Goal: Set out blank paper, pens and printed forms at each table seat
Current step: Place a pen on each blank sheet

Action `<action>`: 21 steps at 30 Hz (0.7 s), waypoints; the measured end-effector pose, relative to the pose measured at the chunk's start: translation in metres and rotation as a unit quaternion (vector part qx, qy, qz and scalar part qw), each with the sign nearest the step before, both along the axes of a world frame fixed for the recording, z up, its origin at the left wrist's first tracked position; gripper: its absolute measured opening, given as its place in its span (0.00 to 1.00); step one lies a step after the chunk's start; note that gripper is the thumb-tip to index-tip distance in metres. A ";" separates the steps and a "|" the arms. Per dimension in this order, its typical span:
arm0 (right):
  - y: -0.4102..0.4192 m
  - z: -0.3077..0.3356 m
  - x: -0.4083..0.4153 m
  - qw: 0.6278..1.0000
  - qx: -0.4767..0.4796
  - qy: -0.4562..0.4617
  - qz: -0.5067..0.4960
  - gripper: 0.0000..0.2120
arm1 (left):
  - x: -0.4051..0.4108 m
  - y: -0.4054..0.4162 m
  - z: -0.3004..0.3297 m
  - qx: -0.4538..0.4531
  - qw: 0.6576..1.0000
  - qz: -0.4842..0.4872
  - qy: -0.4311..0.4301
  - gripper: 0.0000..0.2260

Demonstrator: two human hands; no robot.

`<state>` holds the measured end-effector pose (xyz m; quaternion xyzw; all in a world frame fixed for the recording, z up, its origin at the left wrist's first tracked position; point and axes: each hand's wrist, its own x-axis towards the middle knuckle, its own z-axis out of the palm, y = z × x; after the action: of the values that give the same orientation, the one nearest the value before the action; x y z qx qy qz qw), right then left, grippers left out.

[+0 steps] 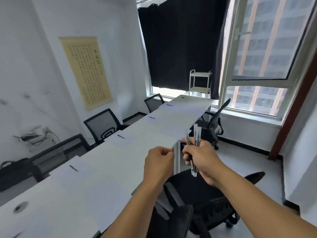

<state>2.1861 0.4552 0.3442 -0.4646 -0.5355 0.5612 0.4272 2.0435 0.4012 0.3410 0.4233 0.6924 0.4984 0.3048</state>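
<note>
My right hand grips a bundle of clear-barrelled pens, tips pointing up, just off the right edge of the long white table. My left hand is beside it at the table edge, thumb and forefinger pinched on what looks like the edge of a white sheet lying there. Along the left side, white sheets lie at the seats, each with a black pen on top: the nearest pen, the middle pen and the farther pen. One more pen lies at the far end.
A black office chair stands right below my hands, and another chair is farther along the right side. Mesh chairs line the left side, with a black bag by the wall. A white trolley stands by the curtained window.
</note>
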 end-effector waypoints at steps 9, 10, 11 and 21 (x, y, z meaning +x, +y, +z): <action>0.102 -0.035 -0.063 0.976 -0.032 0.002 0.216 0.16 | -0.031 0.054 -0.044 -0.035 0.982 0.181 -0.033 0.07; 0.105 -0.037 -0.068 0.973 -0.028 -0.001 0.229 0.15 | -0.034 0.054 -0.047 -0.042 0.980 0.193 -0.035 0.07; 0.107 -0.042 -0.078 0.966 -0.029 -0.010 0.256 0.14 | -0.040 0.053 -0.053 -0.050 0.974 0.216 -0.038 0.06; 0.097 -0.113 -0.174 0.903 -0.075 -0.090 0.414 0.27 | -0.110 0.024 -0.104 -0.055 0.928 0.362 -0.064 0.14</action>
<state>2.0121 0.5527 0.2307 -0.2804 -0.6723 0.6815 0.0704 1.9331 0.4251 0.2368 0.0938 0.8037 0.5624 0.1700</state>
